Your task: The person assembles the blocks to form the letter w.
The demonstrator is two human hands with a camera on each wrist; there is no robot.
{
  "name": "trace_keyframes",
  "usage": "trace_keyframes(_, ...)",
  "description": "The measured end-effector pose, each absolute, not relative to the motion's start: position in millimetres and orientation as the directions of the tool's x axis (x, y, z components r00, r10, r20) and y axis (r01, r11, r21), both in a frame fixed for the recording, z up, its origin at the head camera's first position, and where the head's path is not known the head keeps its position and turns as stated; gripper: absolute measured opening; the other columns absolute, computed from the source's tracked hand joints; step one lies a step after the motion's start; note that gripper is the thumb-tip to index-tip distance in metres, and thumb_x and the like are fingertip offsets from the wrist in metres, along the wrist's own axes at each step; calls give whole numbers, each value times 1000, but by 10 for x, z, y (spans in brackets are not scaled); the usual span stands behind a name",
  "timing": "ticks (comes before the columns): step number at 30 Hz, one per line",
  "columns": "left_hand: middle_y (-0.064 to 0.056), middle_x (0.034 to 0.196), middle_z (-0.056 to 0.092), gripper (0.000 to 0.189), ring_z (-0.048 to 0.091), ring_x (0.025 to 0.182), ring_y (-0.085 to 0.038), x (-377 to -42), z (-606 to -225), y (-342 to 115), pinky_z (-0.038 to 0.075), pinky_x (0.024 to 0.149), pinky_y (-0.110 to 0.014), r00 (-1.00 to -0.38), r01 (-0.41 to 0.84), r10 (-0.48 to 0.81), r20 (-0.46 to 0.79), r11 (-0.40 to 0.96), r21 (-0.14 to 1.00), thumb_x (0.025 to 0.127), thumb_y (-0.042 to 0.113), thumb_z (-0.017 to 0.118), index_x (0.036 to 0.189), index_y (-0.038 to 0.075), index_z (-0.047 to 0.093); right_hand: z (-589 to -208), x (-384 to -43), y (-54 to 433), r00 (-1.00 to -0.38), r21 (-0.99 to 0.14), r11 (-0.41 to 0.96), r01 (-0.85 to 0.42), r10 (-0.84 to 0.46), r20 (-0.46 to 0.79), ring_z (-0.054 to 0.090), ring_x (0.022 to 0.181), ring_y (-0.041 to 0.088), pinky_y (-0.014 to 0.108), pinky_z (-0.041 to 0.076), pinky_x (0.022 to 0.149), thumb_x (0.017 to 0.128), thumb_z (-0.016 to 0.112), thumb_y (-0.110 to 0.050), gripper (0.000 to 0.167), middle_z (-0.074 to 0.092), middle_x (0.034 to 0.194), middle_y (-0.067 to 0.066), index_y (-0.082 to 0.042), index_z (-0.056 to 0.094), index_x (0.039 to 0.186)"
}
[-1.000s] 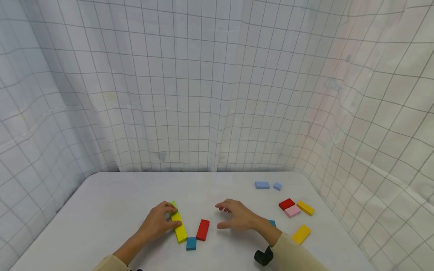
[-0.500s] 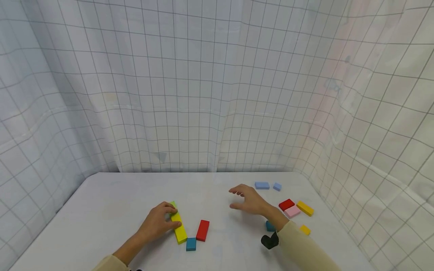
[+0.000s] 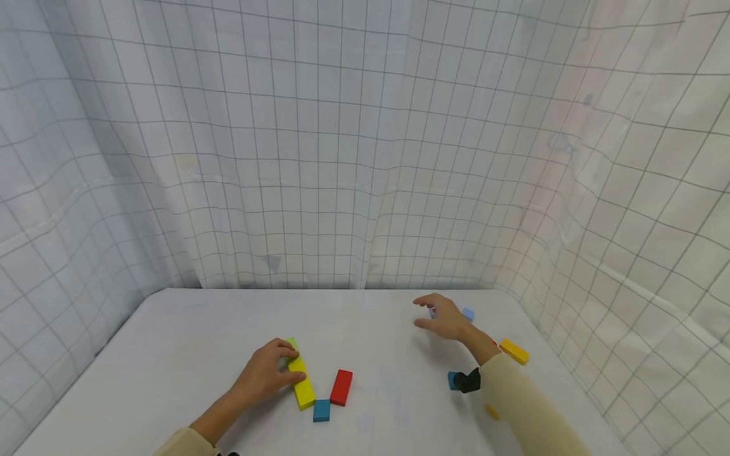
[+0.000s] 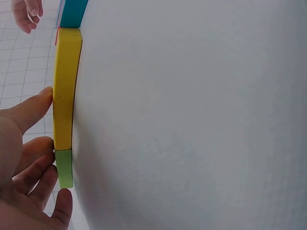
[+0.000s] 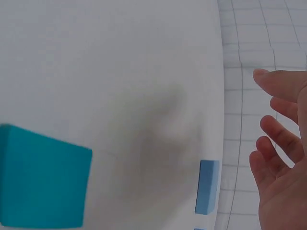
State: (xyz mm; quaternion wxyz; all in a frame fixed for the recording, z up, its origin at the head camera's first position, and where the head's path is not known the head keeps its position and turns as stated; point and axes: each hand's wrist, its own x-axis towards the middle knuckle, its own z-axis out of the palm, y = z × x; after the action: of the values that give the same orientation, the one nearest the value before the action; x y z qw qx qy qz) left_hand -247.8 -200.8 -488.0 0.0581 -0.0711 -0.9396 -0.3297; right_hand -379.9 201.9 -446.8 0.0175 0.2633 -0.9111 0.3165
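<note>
In the head view my left hand [image 3: 265, 372] rests on a row of blocks at the left. Its thumb touches the top of a long yellow block [image 3: 303, 391]; other fingertips reach the joint with a light green block [image 4: 64, 168] at its far end. A teal block [image 3: 322, 410] and a red block [image 3: 341, 387] lie at the near end. My right hand [image 3: 445, 317] is raised over the back right, fingers loosely bent and holding nothing. A light blue block [image 5: 206, 187] sits below it, partly covered in the head view.
Around the right forearm lie another teal block [image 3: 453, 380], a yellow block [image 3: 514, 351] and another yellow piece [image 3: 493, 411], partly hidden by the sleeve. A small light blue block [image 3: 468, 314] stands at the back right. A gridded white curtain [image 3: 365, 158] borders the table [image 3: 199, 354].
My right hand has moved away and to the right, from beside the red block to the light blue blocks. The forearm now covers the pink block and most of another red one. The left hand stays put.
</note>
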Motion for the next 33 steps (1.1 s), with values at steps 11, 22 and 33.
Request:
trace_keyframes(11,-4,115,65,42,61,116,-32,-2470,-4891,-2020,48,104,-54,-979,193,105,175,755,627,78,22,93,112,2,76,-4457,-4064,2261,-899,-535,727,-430,-401,178,52,126,47,60,44,105,96,70,-8,43,59,134,25,4,61,137)
trace_keyframes(22,-5,115,65,42,60,116,-33,-2455,-4890,-2001,48,104,-54,-980,186,97,175,762,620,78,20,93,111,2,76,-4671,-4168,2356,-940,-529,789,-312,-338,51,46,133,48,61,38,110,91,63,2,50,53,141,29,8,56,140)
trace_keyframes(33,-5,115,65,43,60,116,-33,-2464,-4900,-2004,48,104,-53,-979,190,99,178,765,615,78,23,93,111,1,76,-4823,-4155,2332,-936,-480,806,-345,-336,109,50,130,49,61,40,108,93,63,8,34,57,135,29,6,66,127)
